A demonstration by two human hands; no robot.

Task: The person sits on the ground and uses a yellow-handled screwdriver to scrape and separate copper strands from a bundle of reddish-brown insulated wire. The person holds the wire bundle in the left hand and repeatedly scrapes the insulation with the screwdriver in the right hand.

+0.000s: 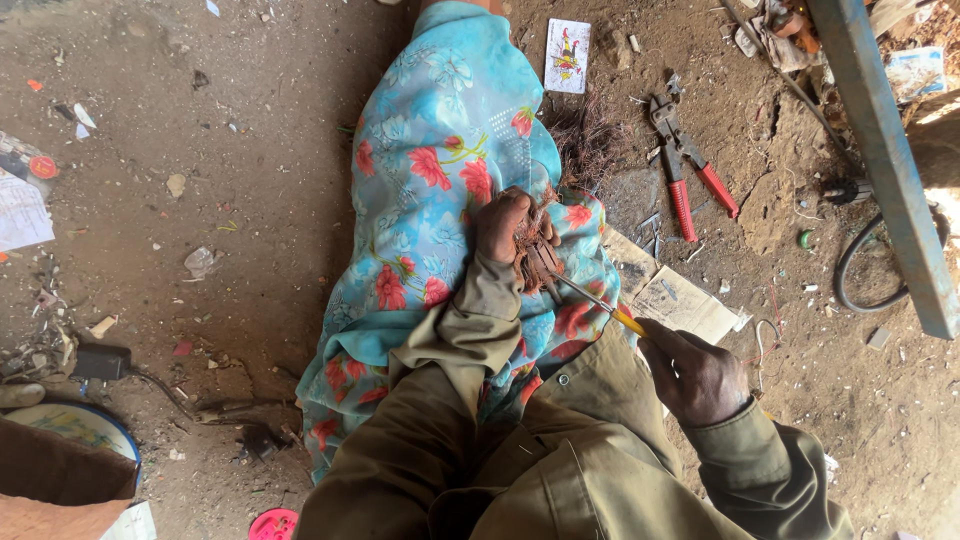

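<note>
Bare dirt floor (pixel 250 200), littered with paper scraps and debris; blue metal beam (pixel 885 150) along the right edge. Red-handled cutters (pixel 690 170) and a playing card (pixel 567 55) lie on the floor near its far edge, well apart from the hands. Blue floral cloth (pixel 440 150) spread over the lap, mid-floor. On it: tangled copper wire bundle (pixel 540 250), reddish-brown, frayed strands, possibly a motor winding, hard to tell. Left hand (pixel 503 225) grip closed on the bundle, pinning it to the cloth. Right hand (pixel 695 375) grip closed on a yellow-handled screwdriver (pixel 600 303), tip in the wire.
</note>
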